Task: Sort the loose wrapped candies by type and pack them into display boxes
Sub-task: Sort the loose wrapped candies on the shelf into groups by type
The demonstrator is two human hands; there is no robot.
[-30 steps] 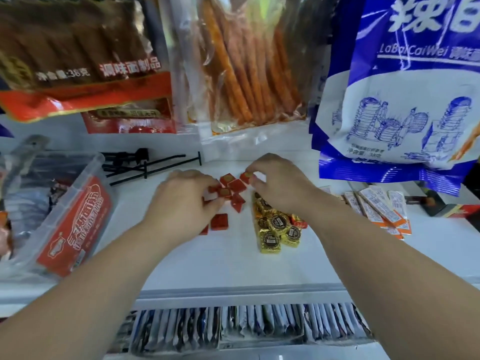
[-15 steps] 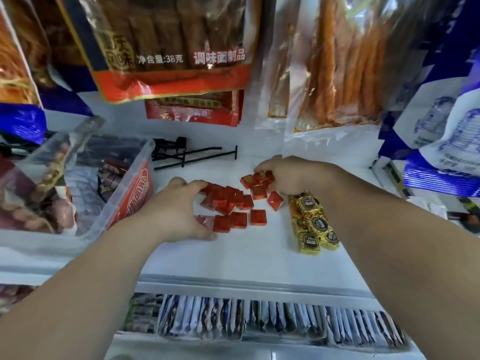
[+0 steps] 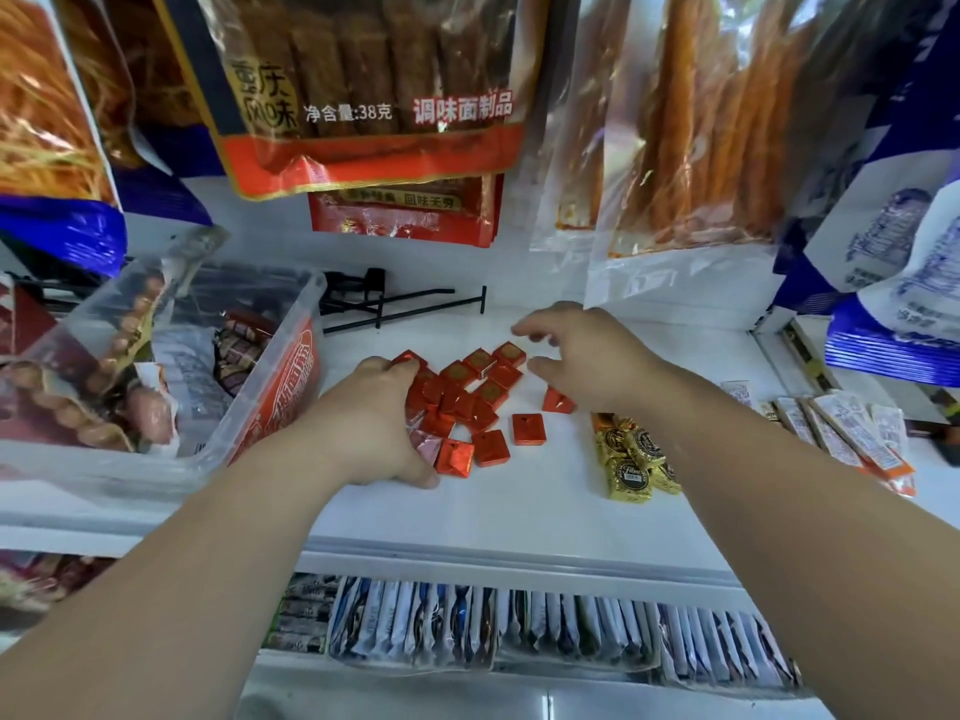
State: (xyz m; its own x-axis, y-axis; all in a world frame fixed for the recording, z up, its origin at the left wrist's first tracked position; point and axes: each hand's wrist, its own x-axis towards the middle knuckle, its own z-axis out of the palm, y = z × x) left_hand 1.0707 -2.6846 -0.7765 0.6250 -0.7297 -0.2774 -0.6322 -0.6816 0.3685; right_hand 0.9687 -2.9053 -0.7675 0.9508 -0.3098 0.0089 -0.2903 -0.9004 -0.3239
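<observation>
Between both hands lie the red square foil-wrapped candies: left hand curls round their left edge; right hand hovers opposite, fingers loose, empty.

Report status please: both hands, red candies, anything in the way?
Left hand holds the red candies at their left edge. Right hand open above their right side. Gold candies lie apart, further right.

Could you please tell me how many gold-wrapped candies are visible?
4: gold foil-wrapped candies clustered on the white shelf beside the right forearm, which may hide more.
</observation>
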